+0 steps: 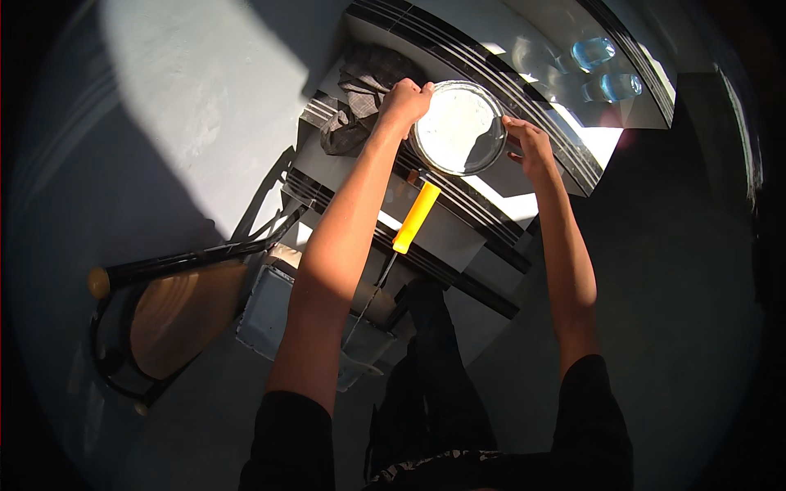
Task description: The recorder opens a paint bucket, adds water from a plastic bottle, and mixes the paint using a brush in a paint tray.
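A round bucket [446,123] of white paint sits among the black-striped stair steps, gripped at its rim from both sides. My left hand [405,106] has its fingers closed on the upper left rim, beside a crumpled dark cloth [368,82]. My right hand [528,143] holds the right rim with bent fingers. Just below the bucket is a paint roller's yellow handle [416,214], its thin rod running down toward a grey plastic tray [262,315], which is partly hidden behind my left forearm.
A folding chair [184,319] with a round wooden seat and black frame stands at left beside a pale wall [155,98]. Two light-blue bottles [610,86] are on an upper step [643,114] at upper right. My legs are on the lower steps.
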Tool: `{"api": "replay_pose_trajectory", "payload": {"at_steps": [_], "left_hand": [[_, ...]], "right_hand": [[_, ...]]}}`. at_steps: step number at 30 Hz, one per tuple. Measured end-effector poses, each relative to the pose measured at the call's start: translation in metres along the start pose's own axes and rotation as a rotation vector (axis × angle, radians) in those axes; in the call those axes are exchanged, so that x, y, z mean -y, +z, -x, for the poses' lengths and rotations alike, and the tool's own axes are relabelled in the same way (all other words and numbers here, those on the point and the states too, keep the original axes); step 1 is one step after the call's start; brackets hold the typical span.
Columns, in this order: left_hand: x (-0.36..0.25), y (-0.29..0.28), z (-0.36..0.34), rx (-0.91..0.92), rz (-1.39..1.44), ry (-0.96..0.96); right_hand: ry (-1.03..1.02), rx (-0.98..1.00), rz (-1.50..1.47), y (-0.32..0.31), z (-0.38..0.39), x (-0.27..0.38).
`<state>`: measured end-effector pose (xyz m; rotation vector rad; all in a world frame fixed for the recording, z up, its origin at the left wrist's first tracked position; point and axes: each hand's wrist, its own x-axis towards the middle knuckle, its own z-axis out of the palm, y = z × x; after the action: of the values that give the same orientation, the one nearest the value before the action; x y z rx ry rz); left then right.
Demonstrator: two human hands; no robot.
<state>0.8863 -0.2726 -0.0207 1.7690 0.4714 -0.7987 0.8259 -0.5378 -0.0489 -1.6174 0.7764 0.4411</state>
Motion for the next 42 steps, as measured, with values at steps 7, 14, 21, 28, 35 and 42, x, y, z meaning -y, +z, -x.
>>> {"api": "replay_pose_trajectory", "payload": {"at_steps": [7,14,21,28,35,42], "left_hand": [[0.024,0.013,-0.018,-0.291,-0.172,0.097],[0.027,0.004,-0.025,-0.218,-0.062,-0.002],[0.02,0.006,-0.029,-0.263,-0.163,-0.019],[0.02,0.006,-0.038,-0.262,-0.17,-0.058],[0.02,-0.003,-0.027,-0.164,-0.046,-0.067],[0.024,-0.008,0.0,-0.008,0.147,0.033]], "right_hand": [[0.134,-0.081,-0.14,0.014,0.003,0.003],[0.211,-0.075,-0.124,0.024,0.005,0.014],[0.299,-0.078,-0.141,0.023,-0.013,0.015],[0.304,-0.078,-0.158,0.024,-0.017,0.012],[0.254,-0.144,-0.038,0.027,-0.019,0.003],[-0.211,-0.193,-0.018,0.025,0.013,-0.009]]}}
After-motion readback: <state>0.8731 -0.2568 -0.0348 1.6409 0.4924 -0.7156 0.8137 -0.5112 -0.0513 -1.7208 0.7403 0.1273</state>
